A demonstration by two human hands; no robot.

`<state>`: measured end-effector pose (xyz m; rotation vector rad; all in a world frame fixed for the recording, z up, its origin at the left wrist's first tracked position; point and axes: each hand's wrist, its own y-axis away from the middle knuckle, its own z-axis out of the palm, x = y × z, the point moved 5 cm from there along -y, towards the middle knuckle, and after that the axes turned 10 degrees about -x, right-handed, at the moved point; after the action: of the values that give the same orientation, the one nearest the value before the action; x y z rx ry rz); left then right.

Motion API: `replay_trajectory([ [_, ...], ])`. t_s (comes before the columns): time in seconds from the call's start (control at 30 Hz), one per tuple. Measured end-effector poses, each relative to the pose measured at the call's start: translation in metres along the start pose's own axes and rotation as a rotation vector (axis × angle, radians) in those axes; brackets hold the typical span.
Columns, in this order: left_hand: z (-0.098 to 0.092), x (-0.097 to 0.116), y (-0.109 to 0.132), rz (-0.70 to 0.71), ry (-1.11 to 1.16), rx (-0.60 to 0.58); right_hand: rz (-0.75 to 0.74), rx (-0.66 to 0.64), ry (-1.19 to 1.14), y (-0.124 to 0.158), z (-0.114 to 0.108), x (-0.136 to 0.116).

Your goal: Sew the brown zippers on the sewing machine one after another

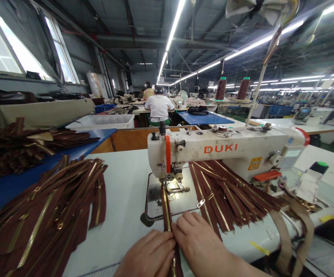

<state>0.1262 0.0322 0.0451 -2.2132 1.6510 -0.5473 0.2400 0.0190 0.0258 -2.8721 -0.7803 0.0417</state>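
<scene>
A brown zipper with gold teeth (166, 209) runs from under the presser foot (175, 187) of a white DUKI sewing machine (227, 148) toward me. My left hand (148, 256) lies on its left side, fingers together and pressed down on the tape. My right hand (197, 242) presses on its right side, fingertips touching the zipper near the machine's plate. Both hands hold the zipper flat on the table (123, 204).
A large pile of brown zippers (45, 219) lies at the left, another fan of zippers (227, 196) under the machine arm at the right. Tan straps (302, 219) hang at the right edge. Thread cones (221, 88) stand behind. A person in a white shirt (158, 107) sits ahead.
</scene>
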Motion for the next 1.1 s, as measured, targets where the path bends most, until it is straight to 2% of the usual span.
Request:
replay_trajectory([
  [0.13, -0.004, -0.021, -0.011, -0.070, -0.032, -0.099, -0.035, -0.009, 0.058, 0.000, -0.001, -0.001],
  [0.3, 0.002, -0.033, -0.019, -0.030, -0.029, -0.185, -0.050, -0.029, 0.072, 0.000, -0.001, -0.002],
  [0.63, 0.003, -0.033, -0.014, -0.036, -0.033, -0.185, 0.031, -0.082, -0.096, 0.008, -0.007, 0.017],
  [0.77, 0.003, -0.032, -0.015, -0.054, -0.011, -0.204, -0.027, -0.070, -0.108, 0.006, -0.009, 0.014],
  [0.97, 0.005, -0.033, -0.015, -0.044, 0.004, -0.220, -0.158, -0.063, 0.037, 0.002, -0.008, 0.010],
  [1.1, 0.005, -0.034, -0.014, -0.047, 0.005, -0.204, -0.144, -0.055, 0.018, 0.005, -0.006, 0.012],
])
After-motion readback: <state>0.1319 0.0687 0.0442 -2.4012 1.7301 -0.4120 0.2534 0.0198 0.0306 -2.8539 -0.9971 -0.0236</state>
